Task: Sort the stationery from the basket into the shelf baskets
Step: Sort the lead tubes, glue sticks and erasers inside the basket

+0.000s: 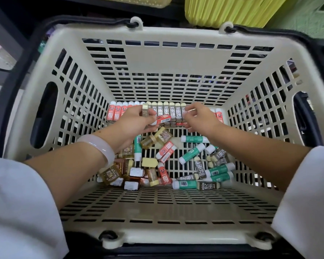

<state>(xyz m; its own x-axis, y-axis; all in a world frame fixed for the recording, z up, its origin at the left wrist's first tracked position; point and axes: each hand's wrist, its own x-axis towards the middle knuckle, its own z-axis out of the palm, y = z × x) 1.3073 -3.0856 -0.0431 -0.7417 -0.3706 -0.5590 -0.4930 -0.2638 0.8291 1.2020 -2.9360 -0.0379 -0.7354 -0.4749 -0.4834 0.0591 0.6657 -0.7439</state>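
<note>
Hands first: I see my left hand (pixel 137 120) deep inside the cream basket (pixel 165 58), fingers curled round two items at once, a brown-and-gold box (pixel 145 110) held upright at the fingertips and a red eraser (pixel 162 119) pinched lower down, lying crosswise. A pale bangle (pixel 99 146) sits on that wrist, and a white sleeve (pixel 21 199) covers the forearm behind it.

My right hand (pixel 198 116) is at the row of 2B erasers (pixel 171 113) standing upright against the far wall of the basket. Its fingers are bent down onto the right end of that row and pinch a small item there; I cannot tell exactly which one.

Red erasers (pixel 118 111) stand in the same row to the left, touching the 2B ones, with more red ones beyond my right hand.

On the basket floor nearer to me lies a loose heap: green glue sticks (pixel 193 153) toward the right, small amber bottles (pixel 153 140) and brown boxes toward the left, and stray red and 2B erasers among them.

Beyond the far rim I note a yellow shelf basket (pixel 230 10).
</note>
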